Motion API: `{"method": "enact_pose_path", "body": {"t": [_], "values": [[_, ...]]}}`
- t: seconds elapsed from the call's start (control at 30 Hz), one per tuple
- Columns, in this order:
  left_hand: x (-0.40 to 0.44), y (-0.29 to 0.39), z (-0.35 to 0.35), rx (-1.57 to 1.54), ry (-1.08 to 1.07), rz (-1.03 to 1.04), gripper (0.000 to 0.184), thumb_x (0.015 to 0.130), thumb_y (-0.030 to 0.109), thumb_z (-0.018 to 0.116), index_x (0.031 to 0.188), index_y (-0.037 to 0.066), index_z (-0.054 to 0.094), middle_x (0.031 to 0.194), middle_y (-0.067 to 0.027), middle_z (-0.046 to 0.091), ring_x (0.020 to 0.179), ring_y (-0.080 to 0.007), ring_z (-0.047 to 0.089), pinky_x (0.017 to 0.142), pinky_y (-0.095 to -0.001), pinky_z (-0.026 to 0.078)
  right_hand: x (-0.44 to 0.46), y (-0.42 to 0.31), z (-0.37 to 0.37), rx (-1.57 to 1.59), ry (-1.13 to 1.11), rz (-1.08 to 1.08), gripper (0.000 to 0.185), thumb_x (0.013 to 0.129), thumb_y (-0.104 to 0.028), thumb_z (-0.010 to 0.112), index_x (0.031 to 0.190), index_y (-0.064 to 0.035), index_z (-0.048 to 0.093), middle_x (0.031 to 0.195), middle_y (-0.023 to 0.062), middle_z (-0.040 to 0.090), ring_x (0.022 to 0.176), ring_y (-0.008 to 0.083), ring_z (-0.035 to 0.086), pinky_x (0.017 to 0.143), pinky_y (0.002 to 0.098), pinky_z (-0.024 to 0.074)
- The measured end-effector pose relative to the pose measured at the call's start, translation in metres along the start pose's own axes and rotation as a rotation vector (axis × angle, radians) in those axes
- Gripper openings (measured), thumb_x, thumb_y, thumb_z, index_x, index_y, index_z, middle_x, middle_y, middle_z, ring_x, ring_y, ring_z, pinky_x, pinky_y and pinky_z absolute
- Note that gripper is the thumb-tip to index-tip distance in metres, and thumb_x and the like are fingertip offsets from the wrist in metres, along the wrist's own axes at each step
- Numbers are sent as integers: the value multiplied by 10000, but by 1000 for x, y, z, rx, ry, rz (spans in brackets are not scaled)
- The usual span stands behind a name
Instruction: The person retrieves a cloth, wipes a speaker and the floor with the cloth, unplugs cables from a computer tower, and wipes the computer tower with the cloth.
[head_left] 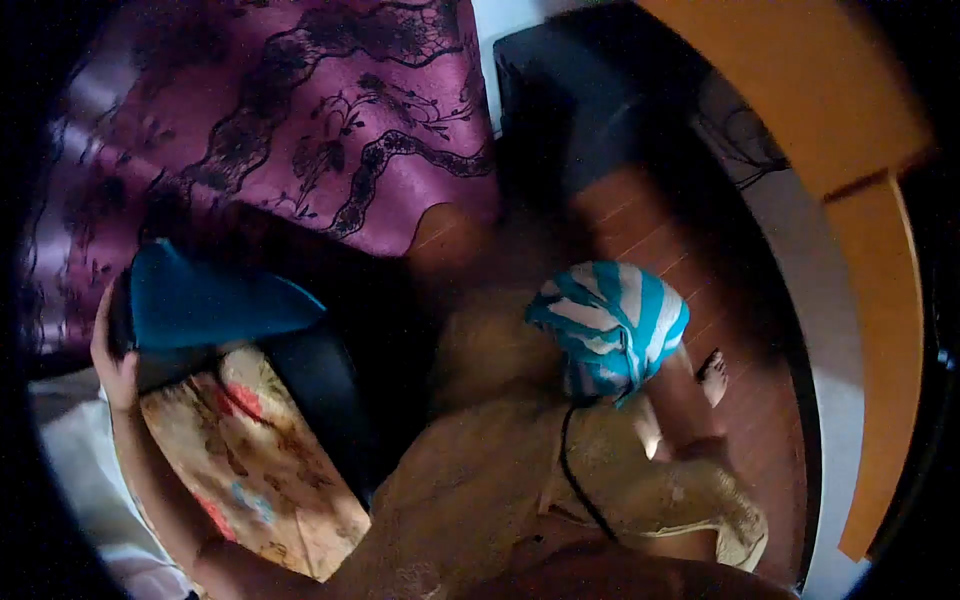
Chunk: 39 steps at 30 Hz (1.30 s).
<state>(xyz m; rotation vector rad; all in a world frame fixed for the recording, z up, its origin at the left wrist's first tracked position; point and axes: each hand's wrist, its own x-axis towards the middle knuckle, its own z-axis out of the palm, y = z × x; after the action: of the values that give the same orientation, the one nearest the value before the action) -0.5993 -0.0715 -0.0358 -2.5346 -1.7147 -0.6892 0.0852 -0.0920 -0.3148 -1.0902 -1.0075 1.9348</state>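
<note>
My left hand [118, 365] is at the left, its fingers wrapped round the outer edge of a dark blue, flat-looking object [215, 300]. Below that object lies a floral cloth [255, 460] in cream, red and blue. Right of centre, a bunched cloth with turquoise and white stripes [625, 320] covers the end of my right arm. My right hand is hidden under or behind this cloth, so its fingers do not show. A dark cord hangs below the striped cloth.
A purple curtain [400, 100] with black patterns hangs at the upper left. Reddish-brown floor [650, 230] shows beyond the striped cloth, with a bare foot [713, 380] on it. Orange-brown furniture [885, 380] stands at the right. White fabric [85, 470] lies at the far left.
</note>
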Motion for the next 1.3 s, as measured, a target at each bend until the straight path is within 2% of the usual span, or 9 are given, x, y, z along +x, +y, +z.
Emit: {"method": "enact_pose_path", "body": {"t": [0.23, 0.47, 0.57, 0.73, 0.8, 0.9, 1.0, 1.1, 1.3], "values": [[-1, 22, 11, 73, 102, 51, 794, 851, 510, 674, 1397, -32, 477, 1406, -186, 531, 1328, -297, 479, 1127, -382, 318, -168, -2, -9, 149, 381, -299, 582, 922, -298, 629, 1410, -43, 444, 1354, 115, 550, 1188, 263, 549, 1033, 372, 431], [-15, 126, 111, 21, 817, 149, 219, 942, 52, 561, 1143, 3, 633, 1275, -141, 607, 1261, -299, 516, 1104, -419, 340, -254, 19, -63, 257, 685, -559, 565, 928, -302, 618, 1403, -45, 451, 1344, 115, 556, 1180, 269, 553, 1027, 376, 435], [17, 221, 145, 228, 463, 334, 244, 836, 68, 624, 1077, 60, 658, 1187, -118, 629, 1207, -335, 536, 1080, -454, 331, -246, 39, -79, 303, 721, -520, 558, 931, -304, 614, 1400, -46, 454, 1339, 116, 558, 1177, 271, 555, 1025, 378, 436], [71, 301, 249, 22, 218, 499, 164, 766, 153, 711, 920, 122, 664, 1103, -68, 640, 1181, -295, 546, 1093, -535, 279, -225, 85, -84, 370, 736, -448, 547, 935, -306, 606, 1394, -48, 459, 1332, 116, 562, 1171, 275, 557, 1021, 381, 439], [97, 325, 286, -156, 216, 582, 128, 753, 120, 721, 857, 96, 650, 1047, -84, 655, 1074, -314, 585, 993, -486, 404, -224, 86, -88, 366, 745, -466, 542, 937, -307, 603, 1392, -49, 461, 1329, 116, 563, 1169, 276, 559, 1019, 382, 440], [117, 338, 359, -433, 34, 370, 198, 761, 153, 766, 893, 67, 646, 1086, -131, 639, 1093, -349, 571, 973, -429, 440, -218, 72, -107, 341, 770, -520, 536, 940, -309, 598, 1389, -50, 464, 1325, 116, 566, 1166, 279, 560, 1017, 384, 442], [131, 349, 424, -667, -65, 178, 772, 738, 296, 837, 1350, 33, 446, 1330, -216, 500, 1260, -374, 464, 1072, -425, 378, -206, 44, -130, 275, 802, -593, 529, 943, -311, 594, 1386, -51, 467, 1321, 117, 568, 1162, 281, 562, 1014, 385, 444], [154, 358, 446, -600, 47, 63, 1085, 691, 367, 872, 1482, 10, 220, 1459, -268, 322, 1338, -404, 360, 1114, -441, 324, -179, 6, -157, 209, 847, -658, 523, 946, -312, 589, 1382, -52, 470, 1316, 117, 570, 1159, 283, 564, 1012, 387, 446], [178, 376, 470, -764, 230, 6, 1137, 677, 370, 882, 1501, 22, 179, 1493, -264, 232, 1376, -424, 272, 1145, -481, 260, -112, -63, -225, 70, 939, -756, 510, 951, -316, 580, 1376, -54, 476, 1308, 117, 575, 1152, 288, 567, 1007, 391, 449]]}}
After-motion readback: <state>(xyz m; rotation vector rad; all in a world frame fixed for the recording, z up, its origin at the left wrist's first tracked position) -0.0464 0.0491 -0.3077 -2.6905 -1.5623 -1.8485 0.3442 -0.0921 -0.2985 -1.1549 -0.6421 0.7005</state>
